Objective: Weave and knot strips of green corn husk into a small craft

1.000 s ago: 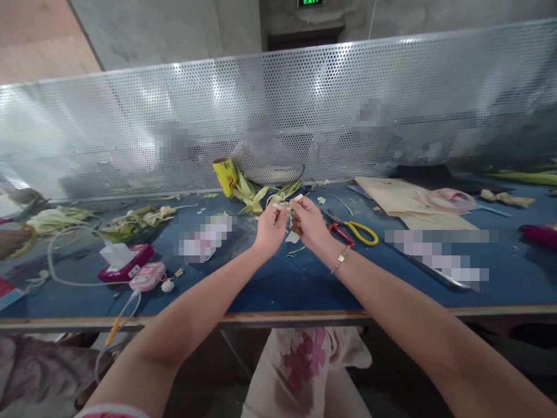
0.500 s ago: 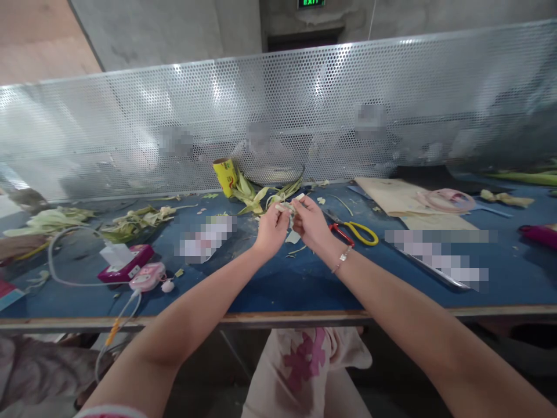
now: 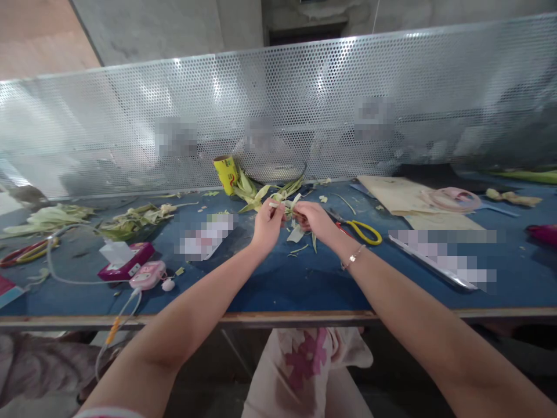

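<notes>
Above the middle of the blue table, my left hand (image 3: 267, 225) is closed, with thumb and fingers pinching a pale strip of corn husk (image 3: 275, 204). My right hand (image 3: 317, 223) is just to its right, its bent fingers closed on another part of the pale husk strips (image 3: 295, 203). How the strips join between the hands is too small to make out. A loose piece of husk (image 3: 296, 234) shows below the fingers. Scissors (image 3: 364, 232) with yellow and red handles lie beside my right hand, partly hidden by it. Green husk leaves (image 3: 249, 196) lie just beyond my hands.
A yellow tube (image 3: 225, 175) stands by the perforated metal screen (image 3: 278, 104). Left are husk piles (image 3: 134, 222), a tissue box (image 3: 130, 262), a pink case (image 3: 148, 275) with a cable, and red-and-yellow-handled scissors (image 3: 30, 253). Cardboard (image 3: 387, 194) and a pink tape roll (image 3: 452, 199) lie right.
My hands have drawn slightly apart, the right one shifting right, and more husk strips show between them. At far left, a blurred shape has gone and the second scissors are uncovered.
</notes>
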The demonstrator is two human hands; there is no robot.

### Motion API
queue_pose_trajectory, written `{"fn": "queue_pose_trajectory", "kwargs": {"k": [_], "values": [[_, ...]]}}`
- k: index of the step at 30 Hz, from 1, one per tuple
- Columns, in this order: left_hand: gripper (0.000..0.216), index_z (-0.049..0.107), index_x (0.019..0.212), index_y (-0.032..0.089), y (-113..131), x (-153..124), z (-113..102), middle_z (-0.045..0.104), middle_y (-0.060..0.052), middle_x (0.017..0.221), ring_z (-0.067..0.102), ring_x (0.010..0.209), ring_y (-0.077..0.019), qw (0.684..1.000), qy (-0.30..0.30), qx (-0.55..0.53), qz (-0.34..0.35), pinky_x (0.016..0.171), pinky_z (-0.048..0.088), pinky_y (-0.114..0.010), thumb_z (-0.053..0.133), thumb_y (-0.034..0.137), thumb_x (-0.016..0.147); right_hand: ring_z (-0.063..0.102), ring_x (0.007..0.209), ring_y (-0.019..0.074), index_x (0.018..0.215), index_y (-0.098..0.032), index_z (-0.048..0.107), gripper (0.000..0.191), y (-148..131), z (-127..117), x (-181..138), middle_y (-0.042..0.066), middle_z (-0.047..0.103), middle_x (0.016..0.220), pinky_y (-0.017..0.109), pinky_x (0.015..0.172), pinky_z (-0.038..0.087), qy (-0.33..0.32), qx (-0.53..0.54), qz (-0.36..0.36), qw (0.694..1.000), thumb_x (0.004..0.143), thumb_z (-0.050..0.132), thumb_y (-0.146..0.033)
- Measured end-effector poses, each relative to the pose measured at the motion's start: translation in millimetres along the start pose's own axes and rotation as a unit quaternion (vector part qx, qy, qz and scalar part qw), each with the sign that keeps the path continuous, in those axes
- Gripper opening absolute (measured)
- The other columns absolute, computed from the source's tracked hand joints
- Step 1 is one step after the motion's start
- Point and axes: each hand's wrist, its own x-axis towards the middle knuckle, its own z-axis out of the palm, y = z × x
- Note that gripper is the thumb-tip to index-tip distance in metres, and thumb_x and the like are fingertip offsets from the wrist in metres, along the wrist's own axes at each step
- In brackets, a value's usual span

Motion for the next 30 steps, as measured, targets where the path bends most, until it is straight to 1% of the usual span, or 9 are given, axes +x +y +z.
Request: {"fn": "queue_pose_trajectory", "kwargs": {"k": [3, 6, 8, 10, 13, 16, 20, 24, 30], "values": [[0.015, 0.047, 0.073, 0.019, -3.4, 2.1, -1.1, 0.051, 0.006, 0.057, 0.048, 0.049, -0.0056, 1.0, 0.007, -0.003, 0.01, 0.054, 0.041, -0.021, 0.053, 0.025, 0.085, 0.028, 0.045, 0.0088, 0.054, -0.02, 0.042, 0.019, 0.1, -2.2, -1.2, -0.004, 0.034, 0.048, 0.025, 0.045, 0.019, 0.003, -0.088, -0.054, 0.995, 0.072, 0.049, -0.02], [0.014, 0.047, 0.075, 0.018, -6.3, 4.2, -2.4, 0.051, 0.005, 0.059, 0.051, 0.053, -0.0062, 1.0, 0.005, -0.017, 0.012, 0.058, 0.044, -0.022, 0.052, 0.026, 0.085, 0.033, 0.051, 0.0106, 0.057, -0.02, 0.045, 0.016, 0.1, -3.2, -2.9, -0.004, 0.039, 0.052, 0.026, 0.051, 0.024, 0.011, -0.172, -0.137, 0.975, 0.072, 0.048, -0.017], [0.015, 0.046, 0.074, 0.018, -5.9, 4.9, -2.4, 0.051, 0.005, 0.059, 0.053, 0.054, -0.0067, 0.999, 0.004, -0.034, -0.002, 0.059, 0.045, -0.022, 0.053, 0.027, 0.085, 0.035, 0.054, 0.0114, 0.06, -0.021, 0.046, 0.014, 0.6, -3.3, -3.7, -0.004, 0.041, 0.054, 0.026, 0.055, 0.026, 0.009, -0.207, -0.178, 0.962, 0.074, 0.049, -0.018], [0.017, 0.045, 0.073, 0.018, -4.2, 5.0, -1.7, 0.05, 0.005, 0.057, 0.051, 0.053, -0.0065, 0.999, 0.0, -0.044, -0.019, 0.058, 0.045, -0.022, 0.053, 0.027, 0.085, 0.035, 0.055, 0.0119, 0.062, -0.021, 0.047, 0.014, 1.8, -3.1, -3.7, -0.004, 0.041, 0.055, 0.026, 0.056, 0.026, 0.008, -0.225, -0.195, 0.955, 0.076, 0.05, -0.019], [0.019, 0.043, 0.072, 0.019, -3.1, 5.8, -0.4, 0.045, 0.006, 0.052, 0.046, 0.047, -0.006, 0.998, -0.014, -0.054, -0.035, 0.051, 0.04, -0.021, 0.053, 0.026, 0.086, 0.036, 0.055, 0.0121, 0.063, -0.021, 0.046, 0.016, 4.3, -2.4, -2.8, -0.004, 0.042, 0.056, 0.026, 0.056, 0.025, 0.004, -0.249, -0.2, 0.947, 0.078, 0.048, -0.018], [0.021, 0.042, 0.071, 0.019, -4.8, 8.0, 0.1, 0.041, 0.007, 0.05, 0.04, 0.042, -0.005, 0.994, -0.02, -0.093, -0.055, 0.046, 0.034, -0.02, 0.053, 0.028, 0.086, 0.037, 0.056, 0.0126, 0.067, -0.021, 0.047, 0.014, 5.5, -1.8, -2.3, -0.003, 0.044, 0.059, 0.027, 0.057, 0.024, -0.01, -0.28, -0.202, 0.938, 0.081, 0.047, -0.019], [0.02, 0.043, 0.072, 0.018, -3.2, 9.5, -0.4, 0.038, 0.008, 0.046, 0.036, 0.04, -0.0045, 0.982, -0.019, -0.154, -0.111, 0.044, 0.028, -0.02, 0.055, 0.027, 0.085, 0.039, 0.056, 0.0134, 0.073, -0.022, 0.045, 0.013, 3.6, -2.3, -3.4, -0.003, 0.044, 0.061, 0.027, 0.056, 0.025, -0.034, -0.329, -0.202, 0.922, 0.085, 0.042, -0.024], [0.024, 0.043, 0.067, 0.017, 4.6, 7.7, -1.3, 0.039, 0.008, 0.043, 0.036, 0.039, -0.004, 0.967, -0.031, -0.197, -0.158, 0.044, 0.027, -0.019, 0.057, 0.023, 0.084, 0.041, 0.058, 0.0133, 0.076, -0.021, 0.043, 0.012, 2.0, -4.8, -3.5, -0.003, 0.044, 0.064, 0.026, 0.057, 0.027, -0.057, -0.362, -0.192, 0.91, 0.086, 0.038, -0.027], [0.024, 0.043, 0.064, 0.015, 8.9, 7.7, -3.2, 0.04, 0.007, 0.044, 0.034, 0.04, -0.0033, 0.951, -0.05, -0.247, -0.179, 0.045, 0.027, -0.018, 0.055, 0.017, 0.085, 0.041, 0.059, 0.013, 0.079, -0.021, 0.044, 0.014, 4.0, -5.1, -1.6, -0.002, 0.046, 0.066, 0.026, 0.058, 0.029, -0.059, -0.374, -0.176, 0.909, 0.087, 0.037, -0.03]]}}
